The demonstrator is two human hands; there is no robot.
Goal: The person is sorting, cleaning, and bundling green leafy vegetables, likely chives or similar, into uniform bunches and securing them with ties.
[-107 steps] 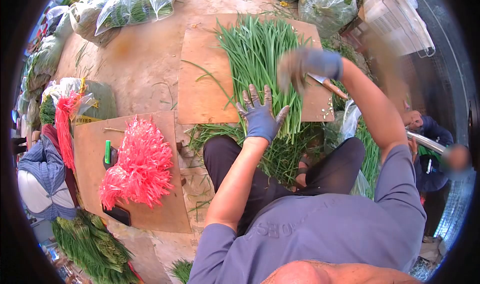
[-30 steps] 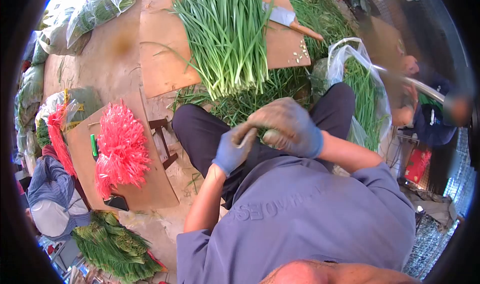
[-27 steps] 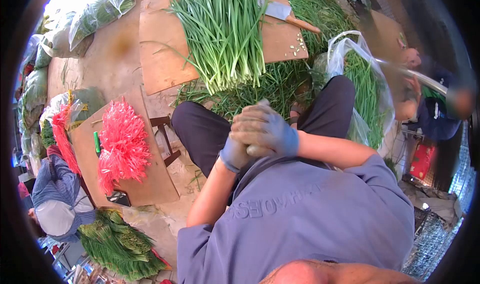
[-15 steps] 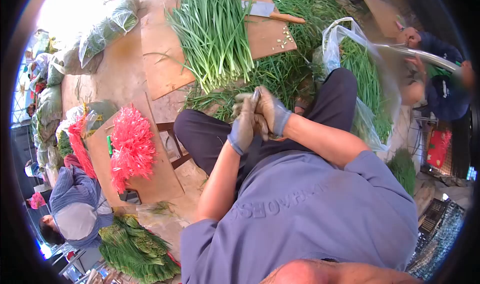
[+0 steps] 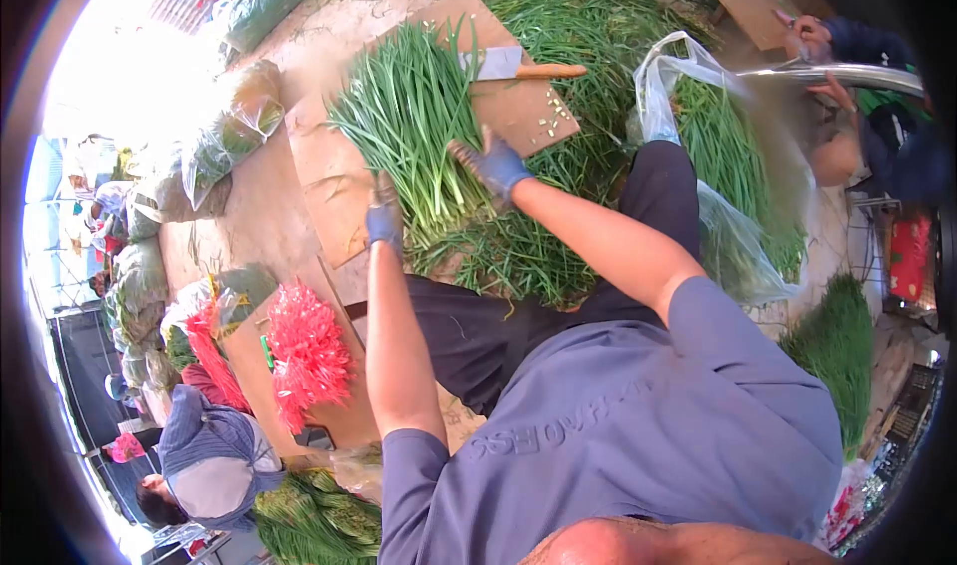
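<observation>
I'm holding my left hand (image 5: 384,218) and right hand (image 5: 495,166) open and empty, flanking the chive pile (image 5: 404,117) lying on the board (image 5: 518,122). Stalks are looking light, limp, slippery; gathering near the pale cut ends seems firmest.

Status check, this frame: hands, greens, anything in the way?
Left hand open beside green stalks. Right hand open, on them. Cleaver lies apart on board; nothing blocking.

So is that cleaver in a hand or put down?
Put down: the cleaver lies flat on the board beside the greens, no hand on it.
</observation>
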